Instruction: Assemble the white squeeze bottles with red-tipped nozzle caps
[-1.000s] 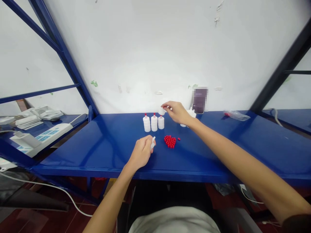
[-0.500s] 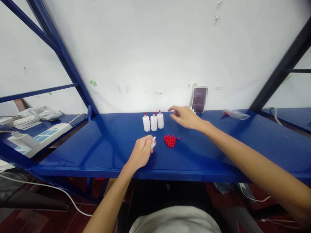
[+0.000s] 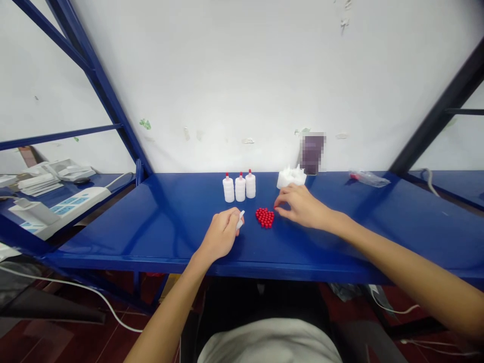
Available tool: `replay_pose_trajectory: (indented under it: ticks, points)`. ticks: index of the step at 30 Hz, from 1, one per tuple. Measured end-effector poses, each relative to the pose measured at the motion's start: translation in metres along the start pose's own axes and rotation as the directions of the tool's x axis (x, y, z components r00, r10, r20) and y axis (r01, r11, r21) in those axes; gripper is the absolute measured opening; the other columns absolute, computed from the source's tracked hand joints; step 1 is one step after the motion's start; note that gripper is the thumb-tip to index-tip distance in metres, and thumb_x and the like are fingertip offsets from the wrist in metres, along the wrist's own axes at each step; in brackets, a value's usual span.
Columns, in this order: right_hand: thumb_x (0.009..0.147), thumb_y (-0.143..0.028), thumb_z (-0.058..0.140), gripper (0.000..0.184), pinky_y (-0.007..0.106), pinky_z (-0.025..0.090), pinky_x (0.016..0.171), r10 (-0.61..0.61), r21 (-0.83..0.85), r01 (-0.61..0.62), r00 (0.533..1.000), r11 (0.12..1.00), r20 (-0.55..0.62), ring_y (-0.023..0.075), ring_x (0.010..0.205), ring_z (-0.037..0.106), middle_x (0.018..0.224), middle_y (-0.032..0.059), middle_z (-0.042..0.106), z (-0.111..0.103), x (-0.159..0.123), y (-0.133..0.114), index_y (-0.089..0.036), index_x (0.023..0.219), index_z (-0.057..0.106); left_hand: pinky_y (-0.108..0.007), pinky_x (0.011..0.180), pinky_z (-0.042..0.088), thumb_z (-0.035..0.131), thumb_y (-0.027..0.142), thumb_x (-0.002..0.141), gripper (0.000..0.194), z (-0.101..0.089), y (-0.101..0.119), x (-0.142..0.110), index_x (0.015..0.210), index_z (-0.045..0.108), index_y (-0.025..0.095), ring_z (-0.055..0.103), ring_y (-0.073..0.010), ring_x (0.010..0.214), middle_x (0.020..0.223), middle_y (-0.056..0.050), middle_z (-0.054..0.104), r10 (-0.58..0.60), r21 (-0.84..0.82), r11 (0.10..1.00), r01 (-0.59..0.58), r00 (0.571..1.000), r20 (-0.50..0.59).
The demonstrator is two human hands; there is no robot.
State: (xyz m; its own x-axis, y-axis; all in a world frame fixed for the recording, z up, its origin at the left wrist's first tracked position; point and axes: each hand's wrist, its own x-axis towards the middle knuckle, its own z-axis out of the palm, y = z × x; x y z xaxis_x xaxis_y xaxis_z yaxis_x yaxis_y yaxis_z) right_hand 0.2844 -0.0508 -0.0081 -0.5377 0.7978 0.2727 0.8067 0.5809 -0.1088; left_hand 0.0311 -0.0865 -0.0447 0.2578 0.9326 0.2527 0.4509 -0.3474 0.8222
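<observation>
My left hand (image 3: pixel 222 233) is closed around a small white squeeze bottle (image 3: pixel 239 222) whose bare nozzle points up; most of its body is hidden by the fingers. To the right lies a heap of small red caps (image 3: pixel 265 218). Beside that heap, my right hand (image 3: pixel 298 205) pinches one red cap (image 3: pixel 275 207) between thumb and index finger, low over the table. Three white bottles (image 3: pixel 240 189) stand upright in a row behind, each topped with a red cap.
A cluster of white bottles or nozzles (image 3: pixel 291 177) stands behind my right hand, before a phone (image 3: pixel 313 154) leaning at the wall. A clear plastic bag (image 3: pixel 369 178) lies on the blue table (image 3: pixel 170 227) at the right. Blue frame posts rise at both sides; a power strip (image 3: pixel 71 209) is at left.
My right hand has come down and toward me from near the back, closing on the stray red cap beside the heap. The white cluster behind it is now uncovered. My left hand stays nearly still.
</observation>
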Motion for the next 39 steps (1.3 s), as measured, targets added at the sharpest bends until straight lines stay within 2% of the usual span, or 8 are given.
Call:
replay_pose_trajectory:
  ticks: [2,6,11,14,24,32,36,39]
  points:
    - [0.087,-0.029,0.065,0.015,0.04,0.042,0.082,-0.026,0.081,0.03,0.998,0.996,-0.06,0.0252,0.088,0.059,0.078,0.0066,0.067,-0.007,0.005,-0.017,-0.019,0.084,0.075,-0.024,0.054,0.038,0.032,0.042,0.1,0.042,0.0,0.0,0.0,0.074,0.056,0.019,0.051,-0.0127,0.052,0.059,0.002,0.054,0.001,0.0,1.0,-0.001,1.0,-0.001]
    - [0.081,-0.024,0.067,0.009,0.028,0.042,0.065,-0.083,0.355,0.079,0.997,0.932,-0.003,0.0146,0.066,0.056,0.072,0.0016,0.065,-0.017,0.012,-0.052,-0.018,0.084,0.073,-0.024,0.054,0.036,0.033,0.038,0.099,0.039,0.0,0.002,-0.001,0.075,0.057,0.018,0.05,-0.013,0.054,0.059,0.002,0.054,0.031,0.037,0.999,-0.033,0.999,0.037]
    - [0.083,-0.026,0.067,0.01,0.024,0.033,0.052,-0.096,0.382,0.068,0.994,0.922,0.055,0.0095,0.052,0.045,0.058,-0.0041,0.053,-0.018,0.016,-0.062,-0.017,0.084,0.07,-0.024,0.056,0.033,0.034,0.034,0.099,0.037,-0.001,0.003,-0.003,0.071,0.052,0.018,0.047,-0.0125,0.057,0.061,0.002,0.053,0.084,0.069,0.994,-0.089,0.994,0.074]
    - [0.087,-0.023,0.062,0.009,0.024,0.034,0.054,-0.138,0.389,0.098,0.987,0.916,0.077,0.0099,0.053,0.048,0.059,-0.0034,0.056,-0.019,0.017,-0.06,-0.017,0.086,0.068,-0.025,0.058,0.032,0.034,0.032,0.099,0.037,-0.001,0.004,-0.003,0.068,0.048,0.018,0.045,-0.0122,0.058,0.061,0.003,0.051,0.119,0.103,0.987,-0.127,0.99,0.079]
    - [0.101,-0.027,0.046,0.014,0.029,0.036,0.06,-0.299,0.137,0.287,0.951,0.948,0.083,0.0156,0.067,0.054,0.089,0.0055,0.065,-0.019,0.009,-0.067,-0.018,0.095,0.056,-0.025,0.057,0.03,0.034,0.034,0.099,0.038,-0.002,0.003,-0.003,0.068,0.048,0.018,0.042,-0.0121,0.057,0.059,0.003,0.049,0.143,0.118,0.981,-0.155,0.984,0.109]
    - [0.106,-0.031,0.034,0.03,0.03,0.036,0.064,-0.377,0.05,0.376,0.926,0.925,0.013,0.0169,0.067,0.051,0.081,0.005,0.063,0.0,0.011,-0.068,-0.018,0.087,0.054,-0.026,0.06,0.033,0.027,0.029,0.1,0.038,-0.005,0.006,-0.005,0.067,0.044,0.019,0.044,-0.0125,0.058,0.061,0.002,0.048,0.179,0.082,0.978,-0.192,0.973,0.145]
    - [0.106,-0.023,0.029,0.033,0.031,0.034,0.064,-0.279,-0.006,0.28,0.958,0.96,-0.066,0.0182,0.069,0.054,0.081,0.0075,0.064,0.016,0.019,-0.082,-0.017,0.087,0.055,-0.026,0.058,0.033,0.028,0.028,0.098,0.04,-0.006,0.003,-0.005,0.063,0.043,0.019,0.044,-0.012,0.055,0.058,0.002,0.047,0.139,-0.017,0.99,-0.138,0.987,0.082]
    - [0.105,-0.021,0.03,0.03,0.031,0.03,0.06,-0.173,-0.038,0.171,0.984,0.985,-0.047,0.0193,0.068,0.057,0.081,0.0089,0.067,0.018,0.029,-0.098,-0.015,0.091,0.056,-0.026,0.057,0.035,0.026,0.028,0.098,0.044,-0.006,-0.002,-0.003,0.057,0.041,0.019,0.045,-0.0118,0.051,0.051,0.002,0.047,0.076,-0.057,0.995,-0.076,0.997,0.002]
